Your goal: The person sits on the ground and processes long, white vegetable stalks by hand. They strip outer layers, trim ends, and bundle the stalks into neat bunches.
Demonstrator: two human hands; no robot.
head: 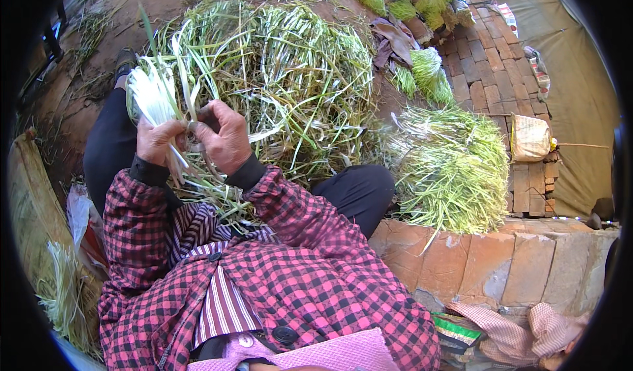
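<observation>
My left hand point(160, 138) is closed around a bunch of pale leafy stalks point(151, 89), their white ends fanned out above the fist. Close beside it, my right hand point(222, 131) pinches a stalk or leaf strand point(185, 84) between thumb and fingers, near the lower part of the bunch. Just beyond both hands lies a large heap of green and white stalks with dry brown leaves point(306, 84). More loose stalks point(222, 203) rest in my lap. What exactly the right fingertips grip is partly hidden.
A pile of yellow-green stalks point(450, 173) lies at the right by a brick ledge point(484, 262). Farther off are bundles point(430, 72) and a dark cloth point(395, 42). A pale container with a stick point(530, 137) stands on brick paving point(482, 64). White stalks point(64, 287) lie at lower left.
</observation>
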